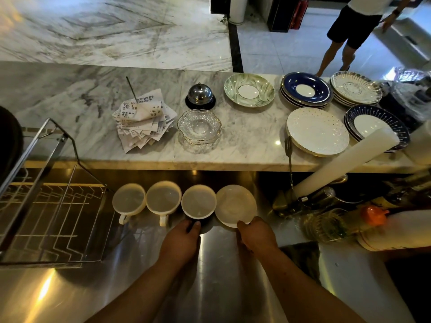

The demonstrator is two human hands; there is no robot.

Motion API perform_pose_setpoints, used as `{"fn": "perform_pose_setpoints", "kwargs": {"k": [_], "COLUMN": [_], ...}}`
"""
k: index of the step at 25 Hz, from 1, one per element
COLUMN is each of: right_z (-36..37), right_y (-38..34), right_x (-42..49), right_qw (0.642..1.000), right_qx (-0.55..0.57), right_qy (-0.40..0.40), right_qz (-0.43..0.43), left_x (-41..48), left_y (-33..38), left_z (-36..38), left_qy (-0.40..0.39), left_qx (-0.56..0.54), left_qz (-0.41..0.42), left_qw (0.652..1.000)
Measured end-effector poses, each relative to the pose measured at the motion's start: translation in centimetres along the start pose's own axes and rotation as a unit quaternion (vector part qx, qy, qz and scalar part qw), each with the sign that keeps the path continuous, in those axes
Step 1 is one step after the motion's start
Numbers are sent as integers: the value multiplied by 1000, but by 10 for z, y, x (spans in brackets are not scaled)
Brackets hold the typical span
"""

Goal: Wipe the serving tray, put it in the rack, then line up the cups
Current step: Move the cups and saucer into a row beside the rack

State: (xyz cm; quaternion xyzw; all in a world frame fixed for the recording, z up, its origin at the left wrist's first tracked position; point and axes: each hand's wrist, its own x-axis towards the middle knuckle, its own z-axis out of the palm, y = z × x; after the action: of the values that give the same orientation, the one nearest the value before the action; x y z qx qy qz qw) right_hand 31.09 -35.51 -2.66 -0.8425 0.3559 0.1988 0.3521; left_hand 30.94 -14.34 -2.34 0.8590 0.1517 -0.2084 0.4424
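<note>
Three cups stand in a row on the steel counter: a white cup [129,200], a second white cup [163,198] and a dark-sided cup [198,201]. A white saucer-like dish [235,203] sits just right of them. My left hand [184,238] grips the dark cup at its near side. My right hand [254,234] holds the near rim of the white dish. The wire dish rack [51,217] stands at the left, its near slots bare. A dark round edge [10,141] shows at the far left by the rack; I cannot tell if it is the tray.
The marble ledge [245,145] behind carries a receipt spike [143,120], a service bell [200,95], glass dishes [199,125] and stacks of plates [317,131]. Bottles and a white roll [345,159] crowd the right. A person [354,29] stands beyond the counter.
</note>
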Motion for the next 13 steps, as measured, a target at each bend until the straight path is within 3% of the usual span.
{"fn": "perform_pose_setpoints", "kwargs": {"k": [5,9,13], "right_z": [-7,-18,-21], "right_y": [2,5,10], "right_x": [1,-14,-30], "right_qw": [995,982,943], "right_qx": [-85,-150,-274], "right_qy": [-21,12,56], "right_qz": [-42,-112,-181], "left_x": [2,-10,-18], "left_y": [1,3,2], "left_z": [-2,-13,-22], "left_qy": [3,-28,-25], "left_qx": [70,113,175], "left_qz": [11,40,69], "left_qw": [997,992,982]}}
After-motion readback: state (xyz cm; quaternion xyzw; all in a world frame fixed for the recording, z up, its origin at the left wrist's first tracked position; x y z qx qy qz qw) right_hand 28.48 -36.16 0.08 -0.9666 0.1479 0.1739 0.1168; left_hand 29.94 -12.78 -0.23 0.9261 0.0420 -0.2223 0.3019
